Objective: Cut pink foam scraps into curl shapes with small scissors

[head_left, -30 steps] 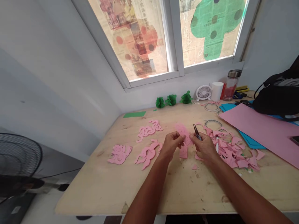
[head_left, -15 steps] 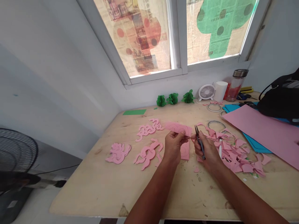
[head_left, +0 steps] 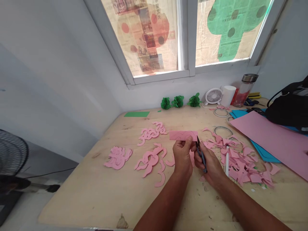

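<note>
My left hand [head_left: 184, 154] pinches a pink paper strip [head_left: 179, 135] with curved lines drawn on it, thumb on its face. My right hand [head_left: 209, 160] grips dark scissors [head_left: 202, 158], whose blades meet the strip's right edge. Under my hands part of another pink piece [head_left: 192, 158] shows, mostly covered. To the left lie cut pink curly shapes: one group farther back [head_left: 151, 133], one nearer [head_left: 151, 160], and a stack [head_left: 117, 158] at the far left. A wavy pink strip [head_left: 160, 176] lies just left of my left forearm.
Pink scraps [head_left: 243, 160] and a white pen [head_left: 226, 160] lie right of my right hand. Beyond are tape rings [head_left: 223, 131], a large pink sheet [head_left: 271, 138] over blue sheets [head_left: 264, 155], and a black bag [head_left: 288, 106]. Green paper balls [head_left: 178, 101], a small fan [head_left: 213, 96] and a bottle [head_left: 245, 91] line the wall.
The strip has turned level and flatter to view. My right hand has moved left, bringing the scissors from beside the paper to its right edge.
</note>
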